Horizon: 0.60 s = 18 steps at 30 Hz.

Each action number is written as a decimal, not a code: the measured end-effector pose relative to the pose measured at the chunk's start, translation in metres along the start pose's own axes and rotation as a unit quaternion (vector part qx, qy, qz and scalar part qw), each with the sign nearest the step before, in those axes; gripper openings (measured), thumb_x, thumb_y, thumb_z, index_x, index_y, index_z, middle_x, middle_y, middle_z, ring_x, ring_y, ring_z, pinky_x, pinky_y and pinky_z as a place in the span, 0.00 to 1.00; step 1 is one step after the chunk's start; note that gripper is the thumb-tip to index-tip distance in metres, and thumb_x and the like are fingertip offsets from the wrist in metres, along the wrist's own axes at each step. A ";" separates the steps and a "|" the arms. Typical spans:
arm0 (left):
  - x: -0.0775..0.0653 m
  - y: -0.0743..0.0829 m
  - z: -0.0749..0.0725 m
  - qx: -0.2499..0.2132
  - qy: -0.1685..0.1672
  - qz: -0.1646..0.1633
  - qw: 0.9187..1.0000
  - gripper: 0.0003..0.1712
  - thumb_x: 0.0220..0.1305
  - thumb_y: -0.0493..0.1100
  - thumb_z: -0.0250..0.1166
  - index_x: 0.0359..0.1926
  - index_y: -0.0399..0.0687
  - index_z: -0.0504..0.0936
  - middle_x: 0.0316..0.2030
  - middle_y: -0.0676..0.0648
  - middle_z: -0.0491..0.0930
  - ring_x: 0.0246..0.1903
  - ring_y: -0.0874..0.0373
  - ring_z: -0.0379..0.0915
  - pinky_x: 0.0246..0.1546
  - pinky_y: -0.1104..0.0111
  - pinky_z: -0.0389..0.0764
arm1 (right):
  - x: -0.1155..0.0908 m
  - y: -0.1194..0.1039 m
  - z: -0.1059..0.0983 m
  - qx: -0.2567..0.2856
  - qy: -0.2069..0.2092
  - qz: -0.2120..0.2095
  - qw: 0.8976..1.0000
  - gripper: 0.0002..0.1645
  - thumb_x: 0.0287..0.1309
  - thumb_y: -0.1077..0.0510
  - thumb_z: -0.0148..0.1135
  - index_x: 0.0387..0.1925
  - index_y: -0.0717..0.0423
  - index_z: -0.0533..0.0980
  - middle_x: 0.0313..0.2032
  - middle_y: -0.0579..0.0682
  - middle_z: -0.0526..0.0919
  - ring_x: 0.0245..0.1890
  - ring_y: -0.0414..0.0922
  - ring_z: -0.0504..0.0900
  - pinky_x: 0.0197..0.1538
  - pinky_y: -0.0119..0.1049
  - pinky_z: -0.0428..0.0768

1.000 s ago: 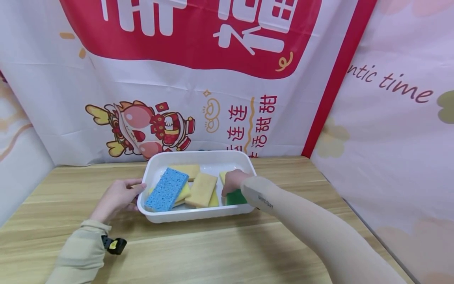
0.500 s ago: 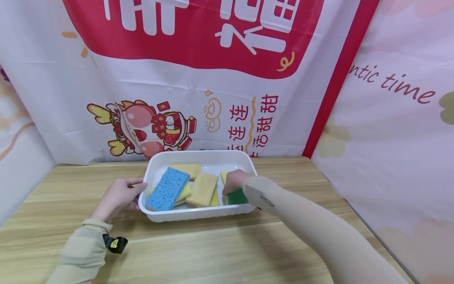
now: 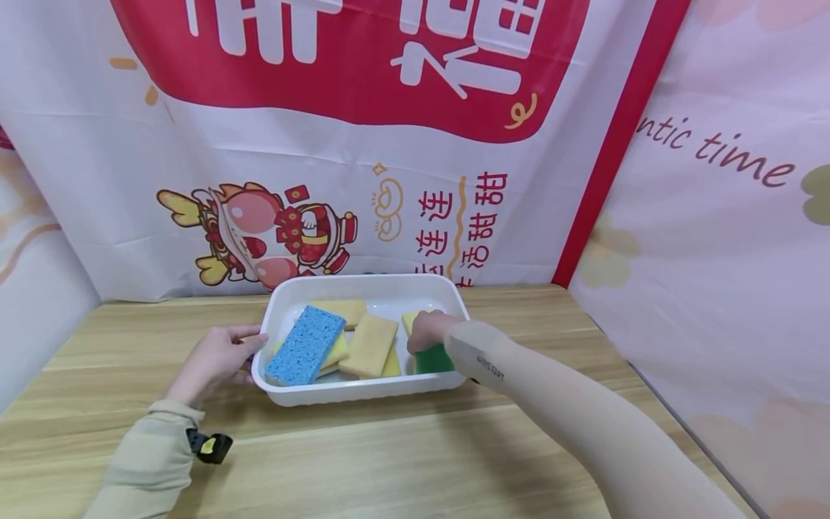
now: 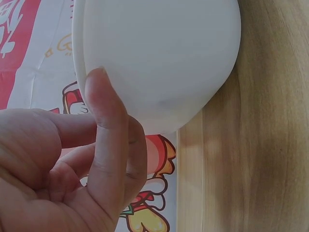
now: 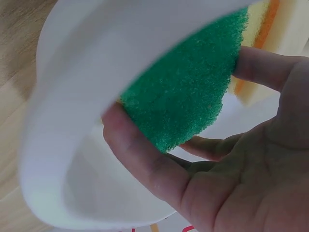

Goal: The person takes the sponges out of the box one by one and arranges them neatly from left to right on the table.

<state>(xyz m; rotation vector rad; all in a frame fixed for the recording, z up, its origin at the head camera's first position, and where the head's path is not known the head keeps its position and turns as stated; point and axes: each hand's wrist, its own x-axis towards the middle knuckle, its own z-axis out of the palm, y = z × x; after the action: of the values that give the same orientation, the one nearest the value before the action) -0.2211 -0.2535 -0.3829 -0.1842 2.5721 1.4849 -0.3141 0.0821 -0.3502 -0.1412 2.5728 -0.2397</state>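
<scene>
A white plastic tray (image 3: 363,393) stands on the table with several sponges in it. At its left end my left hand (image 3: 220,360) holds the tray; in the left wrist view one fingertip (image 4: 98,79) lies against the wall just at the rim, other fingers curled behind. My right hand (image 3: 431,330) reaches into the right end and grips a yellow-and-green scouring sponge (image 5: 188,77) by its edges, green side showing. To the left inside lie a speckled blue sponge (image 3: 308,346), on top of a yellow one, and a tan sponge (image 3: 369,346), overlapping another yellow one.
Another tan sponge (image 3: 346,311) lies along the tray's back wall. The wooden table (image 3: 337,461) extends in front and to both sides. Right behind the tray hangs a printed red-and-white cloth (image 3: 363,137), and a second printed cloth (image 3: 707,216) borders the right side.
The right hand has shifted very slightly on the green scouring sponge. The left hand and the tray stay in place.
</scene>
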 end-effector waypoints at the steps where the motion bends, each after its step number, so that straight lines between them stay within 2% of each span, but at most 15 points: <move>1: 0.000 0.000 0.000 0.001 0.001 -0.001 1.000 0.33 0.74 0.49 0.57 0.69 0.31 0.65 0.40 0.35 0.79 0.29 0.52 0.78 0.31 0.58 0.85 | 0.001 0.000 0.000 -0.005 0.003 -0.002 1.000 0.28 0.57 0.47 0.66 0.55 0.56 0.72 0.42 0.53 0.75 0.44 0.49 0.73 0.52 0.44 0.74; 3: 0.000 0.001 0.001 0.002 0.005 -0.001 1.000 0.32 0.74 0.49 0.57 0.69 0.31 0.65 0.40 0.35 0.79 0.29 0.52 0.78 0.31 0.59 0.85 | -0.005 -0.003 -0.001 -0.012 0.011 -0.007 1.000 0.27 0.57 0.49 0.65 0.54 0.57 0.72 0.42 0.53 0.76 0.44 0.48 0.74 0.51 0.42 0.74; 5: 0.000 0.001 0.002 0.004 0.007 -0.003 1.000 0.32 0.74 0.49 0.57 0.69 0.31 0.65 0.40 0.35 0.79 0.29 0.52 0.78 0.31 0.58 0.85 | -0.004 -0.003 -0.001 -0.011 0.011 -0.004 1.000 0.27 0.56 0.49 0.66 0.54 0.57 0.72 0.42 0.53 0.76 0.44 0.48 0.74 0.51 0.42 0.74; 6: 0.000 0.002 0.002 0.004 0.008 -0.003 1.000 0.32 0.74 0.49 0.57 0.68 0.31 0.66 0.40 0.35 0.80 0.29 0.52 0.78 0.31 0.58 0.85 | 0.004 0.001 0.001 -0.009 0.009 -0.006 1.000 0.27 0.55 0.49 0.67 0.54 0.56 0.72 0.42 0.52 0.76 0.43 0.48 0.74 0.50 0.42 0.75; 11: 0.000 0.004 0.004 0.007 0.012 -0.005 1.000 0.31 0.75 0.49 0.56 0.68 0.31 0.66 0.39 0.36 0.80 0.28 0.52 0.78 0.32 0.57 0.85 | 0.002 0.003 -0.001 0.002 0.006 0.000 1.000 0.25 0.55 0.50 0.67 0.52 0.54 0.73 0.41 0.50 0.77 0.43 0.47 0.75 0.50 0.42 0.75; 12: 0.000 0.004 0.004 0.006 0.012 -0.005 1.000 0.31 0.75 0.49 0.56 0.68 0.31 0.66 0.39 0.36 0.80 0.28 0.52 0.78 0.32 0.57 0.85 | 0.001 0.003 -0.001 0.000 0.007 -0.003 1.000 0.24 0.55 0.50 0.67 0.51 0.54 0.74 0.40 0.50 0.77 0.43 0.47 0.75 0.50 0.42 0.75; 13: 0.000 0.005 0.004 0.005 0.012 -0.006 1.000 0.31 0.75 0.49 0.56 0.68 0.31 0.66 0.39 0.36 0.80 0.28 0.52 0.78 0.32 0.57 0.85 | -0.009 -0.002 -0.003 -0.001 0.009 0.000 1.000 0.22 0.56 0.51 0.67 0.50 0.55 0.74 0.39 0.50 0.78 0.43 0.47 0.75 0.51 0.41 0.75; 14: 0.000 0.005 0.004 0.005 0.012 -0.006 1.000 0.31 0.75 0.49 0.56 0.68 0.31 0.66 0.40 0.36 0.80 0.28 0.52 0.78 0.32 0.57 0.85 | -0.008 -0.002 -0.003 -0.004 0.009 0.001 1.000 0.22 0.55 0.52 0.67 0.50 0.55 0.74 0.39 0.50 0.78 0.43 0.47 0.76 0.51 0.42 0.75; 18: -0.003 0.003 0.003 0.005 0.015 -0.007 1.000 0.31 0.75 0.48 0.55 0.68 0.30 0.65 0.41 0.34 0.79 0.27 0.52 0.78 0.31 0.57 0.85 | 0.040 0.008 0.010 -0.006 0.002 0.002 1.000 0.23 0.49 0.49 0.71 0.46 0.52 0.76 0.38 0.50 0.77 0.40 0.48 0.75 0.48 0.46 0.75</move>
<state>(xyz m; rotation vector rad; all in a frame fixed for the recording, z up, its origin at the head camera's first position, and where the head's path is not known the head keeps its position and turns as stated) -0.2185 -0.2498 -0.3815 -0.2239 2.5952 1.4750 -0.3436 0.0827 -0.3805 -0.1389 2.5793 -0.2233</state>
